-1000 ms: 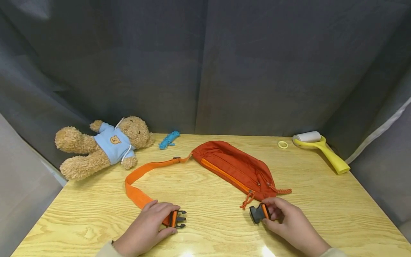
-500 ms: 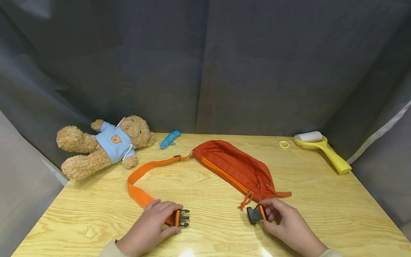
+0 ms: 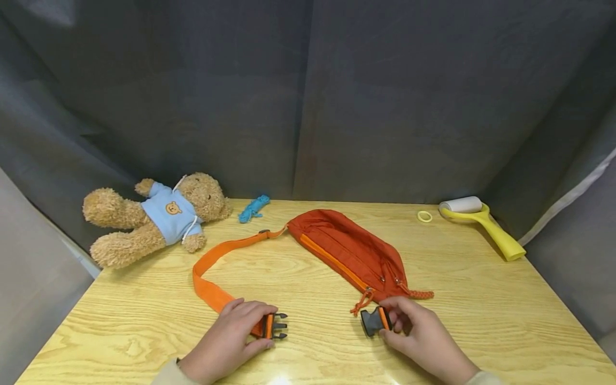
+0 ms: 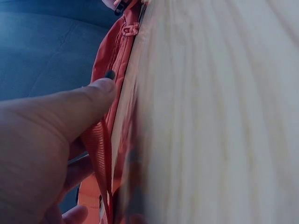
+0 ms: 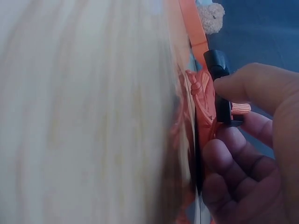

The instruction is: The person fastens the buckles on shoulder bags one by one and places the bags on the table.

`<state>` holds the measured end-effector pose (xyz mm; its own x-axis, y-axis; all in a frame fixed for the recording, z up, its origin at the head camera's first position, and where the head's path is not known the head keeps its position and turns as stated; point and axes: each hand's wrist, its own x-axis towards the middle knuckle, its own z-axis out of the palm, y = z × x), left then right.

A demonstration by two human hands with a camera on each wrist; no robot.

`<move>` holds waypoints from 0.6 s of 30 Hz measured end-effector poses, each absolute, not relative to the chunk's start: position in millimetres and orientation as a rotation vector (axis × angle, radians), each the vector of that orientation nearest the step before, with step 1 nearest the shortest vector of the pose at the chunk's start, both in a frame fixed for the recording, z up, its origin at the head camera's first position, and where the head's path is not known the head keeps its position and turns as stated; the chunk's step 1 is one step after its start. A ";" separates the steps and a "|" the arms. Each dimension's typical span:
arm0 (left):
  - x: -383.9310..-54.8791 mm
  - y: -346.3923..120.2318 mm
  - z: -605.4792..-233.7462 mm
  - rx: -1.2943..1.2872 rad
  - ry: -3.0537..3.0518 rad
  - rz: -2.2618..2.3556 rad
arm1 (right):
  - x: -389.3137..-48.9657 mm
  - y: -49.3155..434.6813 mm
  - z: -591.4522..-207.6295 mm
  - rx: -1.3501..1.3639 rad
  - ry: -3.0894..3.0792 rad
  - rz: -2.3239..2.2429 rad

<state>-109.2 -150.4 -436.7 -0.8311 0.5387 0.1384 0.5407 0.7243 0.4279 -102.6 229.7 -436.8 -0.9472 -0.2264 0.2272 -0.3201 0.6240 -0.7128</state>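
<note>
A red waist bag lies on the table with its orange strap looping out to the left. My left hand grips the strap's end at the black prong half of the buckle, whose prongs point right. Across a gap, my right hand pinches the black socket half of the buckle between thumb and fingers, its mouth facing left. In the right wrist view the thumb presses on the buckle's socket half. The left wrist view shows the thumb over the strap.
A teddy bear in a blue top lies at the back left, near a bundle of blue cord. At the back right are a yellow ring and a yellow-handled lint roller. Dark curtains stand behind the wooden table.
My right hand has moved left with the socket half, shifting the bag's near end left a little. My left hand has moved slightly right with the prong half. The gap between them is smaller.
</note>
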 end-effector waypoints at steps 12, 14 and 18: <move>-109.2 -146.0 -438.0 -0.915 -2.881 -0.740 | -102.9 224.7 -435.7 0.424 -2.762 1.255; -109.4 -145.1 -438.1 -0.920 -2.878 -0.744 | -102.6 223.8 -435.9 0.434 -2.758 1.264; -109.4 -142.6 -437.4 -0.927 -2.885 -0.754 | -101.8 221.6 -436.7 0.459 -2.744 1.286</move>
<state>-109.4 -142.6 -437.4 -0.8236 0.5440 0.1604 0.5530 0.7072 0.4405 -101.8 221.6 -436.7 -0.9523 -0.2354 0.1940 -0.2997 0.6039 -0.7386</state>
